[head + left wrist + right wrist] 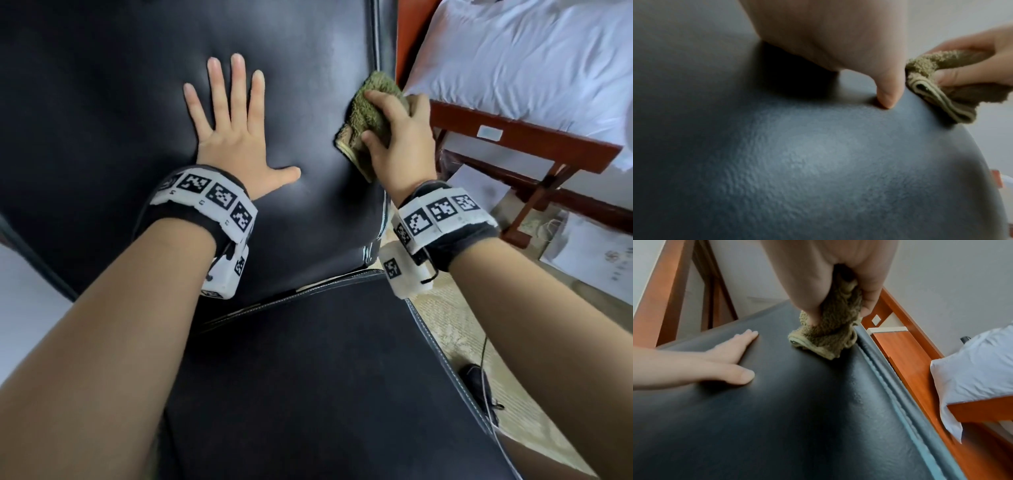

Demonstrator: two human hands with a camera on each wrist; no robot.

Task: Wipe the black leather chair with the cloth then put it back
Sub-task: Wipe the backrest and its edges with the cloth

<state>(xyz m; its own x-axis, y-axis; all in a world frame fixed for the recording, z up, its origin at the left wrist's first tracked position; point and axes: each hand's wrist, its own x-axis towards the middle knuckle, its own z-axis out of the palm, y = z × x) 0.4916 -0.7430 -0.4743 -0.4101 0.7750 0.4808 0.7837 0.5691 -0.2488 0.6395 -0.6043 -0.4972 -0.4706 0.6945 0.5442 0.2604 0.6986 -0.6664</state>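
Head view: left hand lies flat on the chair backrest, fingers straight and spread, holding nothing. Right hand grasps the cloth, bunched, thumb and fingers curled round it. Cloth is pressed to the backrest just inside its right edge seam, well right of the left hand. Bed stands beyond that edge.

Left wrist view: thumb tip of left hand touches the leather; cloth sits just beside it, right hand pinching it from the right.

Right wrist view: cloth touches the leather against the piped seam; left hand rests to its left, apart from it.

Judgement: wiping in progress, right-edge pass. Unwiped area lies leftward of the cloth; the flat left hand sits in that path and likely has to lift or shift. Right hand alone is placed to wipe. Put-back not yet begun.
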